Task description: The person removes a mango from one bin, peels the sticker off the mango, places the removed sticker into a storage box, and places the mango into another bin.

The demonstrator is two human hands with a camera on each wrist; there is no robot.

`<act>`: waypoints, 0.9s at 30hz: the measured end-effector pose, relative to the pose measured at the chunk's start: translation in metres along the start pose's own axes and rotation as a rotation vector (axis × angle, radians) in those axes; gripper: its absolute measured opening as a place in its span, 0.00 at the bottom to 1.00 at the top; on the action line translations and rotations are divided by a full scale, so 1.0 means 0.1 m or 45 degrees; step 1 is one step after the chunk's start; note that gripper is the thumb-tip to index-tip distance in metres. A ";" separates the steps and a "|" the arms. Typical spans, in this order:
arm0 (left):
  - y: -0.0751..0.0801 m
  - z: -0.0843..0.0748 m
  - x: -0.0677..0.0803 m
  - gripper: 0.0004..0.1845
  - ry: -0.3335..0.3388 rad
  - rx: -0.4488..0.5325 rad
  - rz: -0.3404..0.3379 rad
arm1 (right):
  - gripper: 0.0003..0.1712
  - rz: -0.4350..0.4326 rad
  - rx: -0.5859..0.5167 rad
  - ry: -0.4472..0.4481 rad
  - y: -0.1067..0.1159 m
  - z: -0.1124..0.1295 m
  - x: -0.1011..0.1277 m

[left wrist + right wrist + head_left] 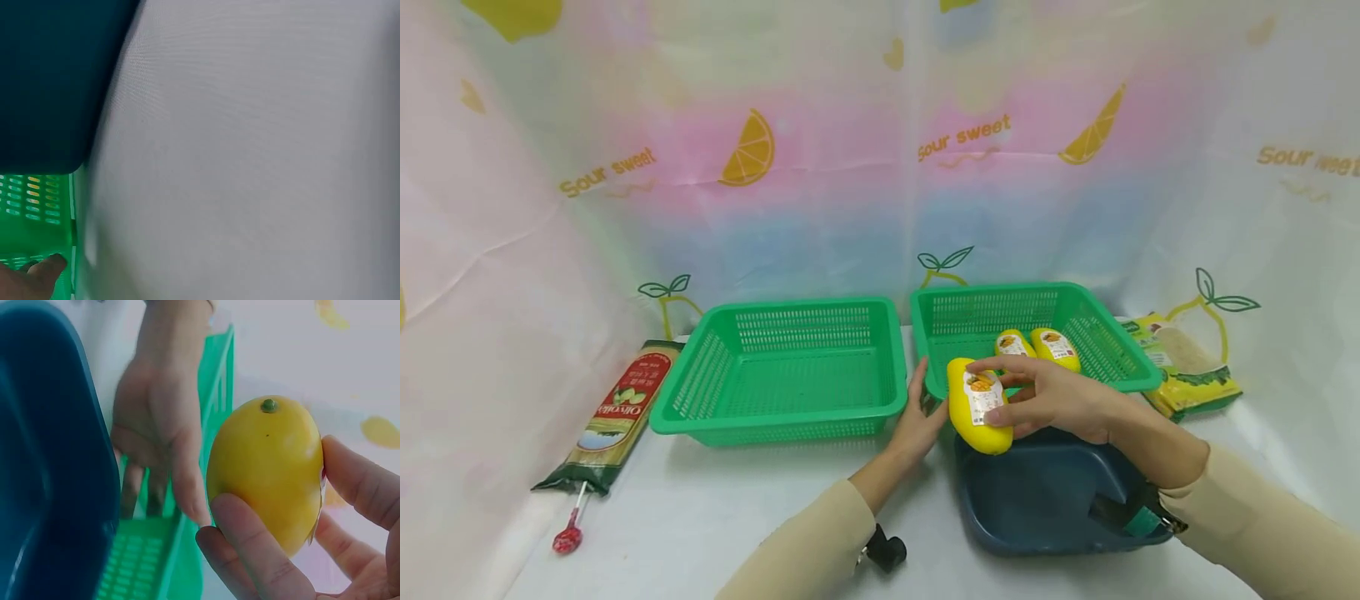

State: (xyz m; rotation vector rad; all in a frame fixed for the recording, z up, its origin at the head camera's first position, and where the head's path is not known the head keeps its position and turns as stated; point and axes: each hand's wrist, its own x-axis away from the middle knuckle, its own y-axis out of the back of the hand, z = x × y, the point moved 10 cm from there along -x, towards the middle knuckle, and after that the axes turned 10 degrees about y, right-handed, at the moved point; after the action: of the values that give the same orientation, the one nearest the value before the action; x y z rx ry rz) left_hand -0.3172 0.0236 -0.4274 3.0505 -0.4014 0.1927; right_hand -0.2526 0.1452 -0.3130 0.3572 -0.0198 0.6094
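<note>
My right hand [1060, 400] holds a yellow mango [981, 429] bearing a white label, pinched between thumb and fingers above the front of the right green basket [936, 312]. Seen from the right wrist, the mango [265, 469] has a green stem end. Two similar labelled mangoes [1056, 348] lie inside that basket. My left hand [917, 425] is at the basket's front left corner, between the two baskets, with its fingers extended. Whether it presses on the rim is hard to tell. In the left wrist view only a bit of the hand [37, 278] shows against green mesh.
The left green basket [805, 383] holds nothing visible. A dark blue basin [1045, 500] stands in front of the right basket. At left lie a noodle packet [625, 408] and a red lollipop [568, 537]; a yellow bag [1187, 367] lies at right.
</note>
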 end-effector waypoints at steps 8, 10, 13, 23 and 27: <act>0.06 0.21 0.37 0.39 0.210 0.059 0.106 | 0.42 0.126 -0.114 0.049 -0.36 -0.05 0.06; 0.12 0.27 0.48 0.36 0.280 0.054 0.087 | 0.42 0.150 -0.130 0.058 -0.42 -0.07 0.07; 0.23 0.34 0.62 0.32 0.342 0.034 0.053 | 0.41 0.174 -0.139 0.068 -0.50 -0.10 0.07; 0.70 0.35 1.09 0.28 0.391 -0.078 -0.051 | 0.39 0.194 -0.114 0.031 -0.78 -0.28 -0.08; 0.86 0.28 1.20 0.28 0.375 -0.148 -0.107 | 0.38 0.166 -0.097 0.006 -0.88 -0.35 -0.15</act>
State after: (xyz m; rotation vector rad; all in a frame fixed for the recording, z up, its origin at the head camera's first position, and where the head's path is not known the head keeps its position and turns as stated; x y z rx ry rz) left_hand -0.2215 -0.0921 -0.4356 2.8556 -0.2544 0.5818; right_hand -0.2189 0.0817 -0.3760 0.2825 -0.0621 0.7364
